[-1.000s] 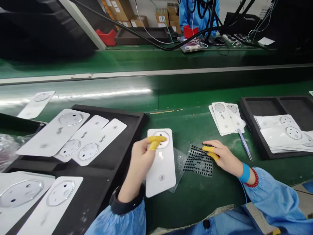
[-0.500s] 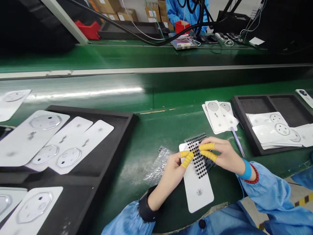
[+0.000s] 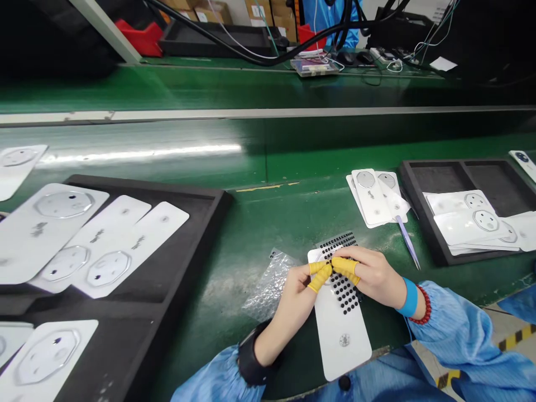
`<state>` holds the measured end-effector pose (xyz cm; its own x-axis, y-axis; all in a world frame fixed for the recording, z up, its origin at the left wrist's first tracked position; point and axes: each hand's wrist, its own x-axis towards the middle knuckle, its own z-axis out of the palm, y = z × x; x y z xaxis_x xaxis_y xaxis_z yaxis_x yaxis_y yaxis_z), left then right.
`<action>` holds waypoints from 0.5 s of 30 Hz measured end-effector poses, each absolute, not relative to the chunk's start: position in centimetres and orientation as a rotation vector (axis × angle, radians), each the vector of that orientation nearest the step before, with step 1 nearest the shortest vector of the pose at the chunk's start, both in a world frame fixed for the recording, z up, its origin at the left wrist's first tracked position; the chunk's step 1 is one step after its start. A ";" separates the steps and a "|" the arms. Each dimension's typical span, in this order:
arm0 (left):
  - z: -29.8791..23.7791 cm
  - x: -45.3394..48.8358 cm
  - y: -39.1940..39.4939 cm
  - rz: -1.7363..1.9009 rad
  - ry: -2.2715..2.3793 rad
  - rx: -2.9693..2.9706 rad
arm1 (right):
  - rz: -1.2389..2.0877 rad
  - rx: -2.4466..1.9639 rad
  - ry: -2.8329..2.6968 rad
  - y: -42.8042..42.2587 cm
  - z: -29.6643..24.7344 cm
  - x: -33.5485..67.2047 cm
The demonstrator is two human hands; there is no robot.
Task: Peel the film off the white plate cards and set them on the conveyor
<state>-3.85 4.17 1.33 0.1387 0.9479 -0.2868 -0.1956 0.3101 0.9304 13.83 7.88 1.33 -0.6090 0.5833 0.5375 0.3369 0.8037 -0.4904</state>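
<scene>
My left hand [image 3: 298, 286] and my right hand [image 3: 368, 273] meet over a sheet of black dot stickers [image 3: 345, 296]. Both thumbs and forefingers wear yellow finger cots. The left pinches at the sheet's left edge; the right fingertips press together beside it, and whatever is between them is too small to make out. Beneath the sheet lies a white rounded panel [image 3: 341, 347], its upper part covered by the hands and sheet. A second sheet of black dots [image 3: 341, 239] shows behind my fingers. Clear bubble wrap [image 3: 270, 286] rests left of the panel, close to my left hand.
On the left stands a black divided tray [image 3: 196, 223] bearing several white panels [image 3: 138, 245]. To the right are a stack of panels [image 3: 371, 195], purple tweezers [image 3: 407, 243] and another black tray [image 3: 439, 245] with panels. A person in blue [image 3: 312, 14] is beyond the bench.
My right hand has moved left and slightly down, bringing its fingertips against those of my left. The view has shifted a little; the white panel appears slightly lower.
</scene>
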 end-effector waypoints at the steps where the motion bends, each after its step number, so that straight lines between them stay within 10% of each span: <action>1: 1.2 -3.8 4.1 1.006 1.111 0.868 | 0.425 -0.676 -2.279 7.8 1.2 13.8; 15: 1.1 -5.3 5.4 0.968 1.214 0.958 | 0.675 -0.740 -2.462 8.9 -1.7 14.7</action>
